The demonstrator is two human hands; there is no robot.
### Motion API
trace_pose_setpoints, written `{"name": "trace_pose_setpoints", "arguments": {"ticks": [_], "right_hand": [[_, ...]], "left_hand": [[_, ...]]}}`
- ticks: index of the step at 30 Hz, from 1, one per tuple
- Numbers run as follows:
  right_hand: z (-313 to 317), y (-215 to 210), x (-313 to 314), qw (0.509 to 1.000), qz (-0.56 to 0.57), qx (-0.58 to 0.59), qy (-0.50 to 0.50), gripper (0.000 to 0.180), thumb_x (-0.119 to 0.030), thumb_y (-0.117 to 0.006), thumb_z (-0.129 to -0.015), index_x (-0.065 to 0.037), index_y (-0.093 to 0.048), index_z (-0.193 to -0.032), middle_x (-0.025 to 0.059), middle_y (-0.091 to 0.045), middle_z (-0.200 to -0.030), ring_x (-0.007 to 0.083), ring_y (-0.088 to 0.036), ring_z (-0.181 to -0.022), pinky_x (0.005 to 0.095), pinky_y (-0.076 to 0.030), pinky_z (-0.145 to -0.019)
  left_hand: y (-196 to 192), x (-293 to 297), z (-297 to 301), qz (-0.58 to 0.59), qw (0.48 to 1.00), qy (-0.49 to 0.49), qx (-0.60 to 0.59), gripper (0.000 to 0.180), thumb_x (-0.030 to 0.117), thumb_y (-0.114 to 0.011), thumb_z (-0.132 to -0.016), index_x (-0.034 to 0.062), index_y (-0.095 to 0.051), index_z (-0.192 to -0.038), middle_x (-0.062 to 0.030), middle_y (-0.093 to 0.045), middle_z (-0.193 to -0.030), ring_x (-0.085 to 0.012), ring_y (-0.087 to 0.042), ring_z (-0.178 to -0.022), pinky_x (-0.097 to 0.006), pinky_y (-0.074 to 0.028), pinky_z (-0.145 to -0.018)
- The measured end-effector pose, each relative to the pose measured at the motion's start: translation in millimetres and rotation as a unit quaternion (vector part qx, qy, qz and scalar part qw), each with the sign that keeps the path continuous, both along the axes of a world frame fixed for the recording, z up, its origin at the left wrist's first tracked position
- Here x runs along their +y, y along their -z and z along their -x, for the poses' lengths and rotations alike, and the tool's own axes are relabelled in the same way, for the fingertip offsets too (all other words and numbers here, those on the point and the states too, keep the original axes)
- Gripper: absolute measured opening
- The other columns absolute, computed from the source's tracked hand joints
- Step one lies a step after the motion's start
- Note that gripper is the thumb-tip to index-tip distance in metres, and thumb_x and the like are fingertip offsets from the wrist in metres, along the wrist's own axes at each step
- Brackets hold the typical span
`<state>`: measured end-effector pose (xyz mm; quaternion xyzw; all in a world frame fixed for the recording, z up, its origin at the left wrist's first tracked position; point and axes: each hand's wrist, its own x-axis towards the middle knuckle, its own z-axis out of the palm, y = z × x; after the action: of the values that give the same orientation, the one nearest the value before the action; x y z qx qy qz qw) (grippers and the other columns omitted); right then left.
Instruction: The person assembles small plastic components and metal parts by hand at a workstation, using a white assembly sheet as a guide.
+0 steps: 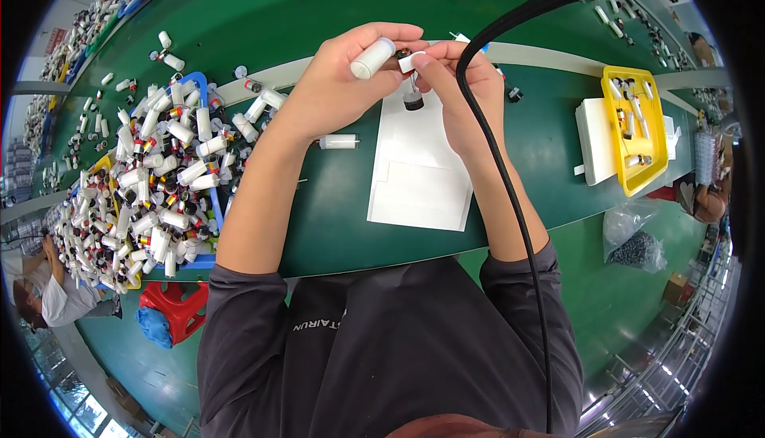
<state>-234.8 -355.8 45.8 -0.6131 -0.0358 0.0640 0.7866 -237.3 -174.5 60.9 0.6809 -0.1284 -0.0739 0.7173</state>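
Note:
My left hand (339,79) is curled round a white plastic cylinder (371,59), holding it at a slant between thumb and fingers. Pinched by the thumb and fingertips of my right hand (466,91) is a small white piece (412,62), right beside the cylinder's end. Below the fingertips a round black part (413,102) hangs on what look like thin wires. What joins these parts is partly hidden by my fingers. Beneath both hands lies a white paper sheet (414,175) on the green table. Another white cylinder (340,141) lies on its side under my left wrist.
A blue bin (209,261) heaped with white cylinders and small parts stands at the left. At the right a yellow tray (658,151) with several parts rests against a white stack (594,141). A black cable (510,191) arches across the view before my right forearm.

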Motion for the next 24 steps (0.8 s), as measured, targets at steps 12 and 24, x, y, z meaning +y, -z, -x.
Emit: {"name": "trace_pose_setpoints", "arguments": {"ticks": [12,24], "right_hand": [[0.0,11.4,0.1,0.994,-0.108,0.031,0.0,0.019,-0.013,-0.068,-0.095,-0.006,-0.06,-0.111,0.0033,-0.065,-0.104,0.0118,-0.058,-0.091,0.0277,-0.044,-0.081],[15.5,-5.5,-33.4,0.986,0.134,-0.082,-0.063,0.018,-0.008,-0.07,-0.091,-0.003,-0.063,-0.107,-0.0011,-0.061,-0.087,0.0063,-0.057,-0.076,0.0215,-0.046,-0.067]], "left_hand": [[-4.7,-8.9,4.8,0.029,0.999,0.014,-0.031,0.038,0.003,-0.064,-0.097,-0.0049,-0.058,-0.133,-0.0148,-0.068,-0.127,-0.0191,-0.065,-0.114,-0.032,-0.054,-0.097],[-18.5,76.5,-45.2,-0.17,0.96,-0.149,-0.167,0.036,0.001,-0.064,-0.096,-0.0026,-0.061,-0.131,-0.0138,-0.072,-0.117,-0.0177,-0.069,-0.108,-0.028,-0.054,-0.095]]}}
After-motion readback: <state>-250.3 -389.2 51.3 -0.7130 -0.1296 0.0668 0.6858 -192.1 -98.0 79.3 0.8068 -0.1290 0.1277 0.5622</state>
